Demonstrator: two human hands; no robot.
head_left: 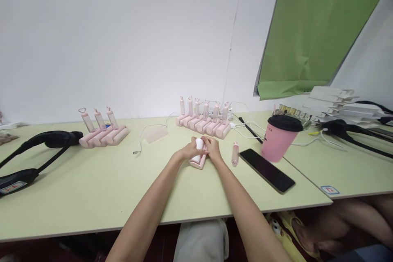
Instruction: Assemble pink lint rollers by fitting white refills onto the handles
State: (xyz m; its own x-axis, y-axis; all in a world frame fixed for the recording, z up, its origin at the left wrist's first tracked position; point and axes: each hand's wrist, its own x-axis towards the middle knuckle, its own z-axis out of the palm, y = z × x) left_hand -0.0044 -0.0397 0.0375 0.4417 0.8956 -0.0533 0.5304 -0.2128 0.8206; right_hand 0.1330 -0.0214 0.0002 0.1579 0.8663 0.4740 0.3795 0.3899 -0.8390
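Both my hands meet at the middle of the pale green table (pixel 92 188) around a small pink device (pixel 199 162) lying flat. My left hand (pixel 189 151) grips its left side with curled fingers. My right hand (pixel 212 149) pinches a white cap-like part (pixel 199 143) at its top end. A loose pink tube-shaped piece (pixel 235 154) lies just right of my right hand.
A row of several pink devices (pixel 204 123) stands behind my hands, with white cables; three more (pixel 102 133) stand at left. A black phone (pixel 266 170) and a pink cup with a black lid (pixel 279 137) sit at right. Black headsets lie at far left (pixel 37 147) and right (pixel 346 129). Another person's legs (pixel 346 221) show under the right table.
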